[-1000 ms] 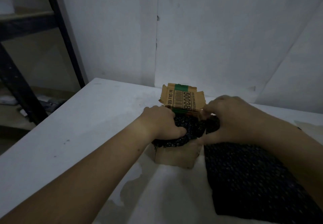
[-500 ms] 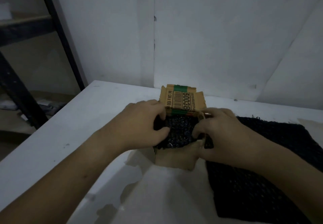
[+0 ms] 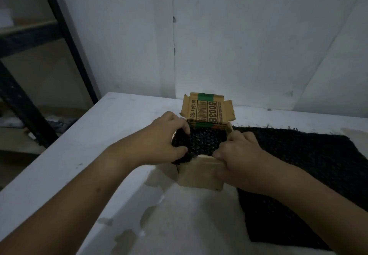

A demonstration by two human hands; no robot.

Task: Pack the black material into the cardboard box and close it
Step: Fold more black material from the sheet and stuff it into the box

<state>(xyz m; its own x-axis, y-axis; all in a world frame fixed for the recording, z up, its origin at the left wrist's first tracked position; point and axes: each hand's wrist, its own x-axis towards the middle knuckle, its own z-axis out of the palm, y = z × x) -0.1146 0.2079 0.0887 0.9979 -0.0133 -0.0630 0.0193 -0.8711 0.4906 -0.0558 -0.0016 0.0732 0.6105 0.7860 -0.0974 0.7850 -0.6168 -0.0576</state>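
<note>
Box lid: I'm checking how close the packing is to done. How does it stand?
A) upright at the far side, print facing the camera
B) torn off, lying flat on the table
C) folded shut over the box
A: the lid stands upright at the far side of the box, its barcode showing, and the material below it lies uncovered.

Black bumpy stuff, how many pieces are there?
2. One wad sits in the cardboard box, gripped by the left hand; one flat sheet lies on the table right of it. More may hide inside.
</note>
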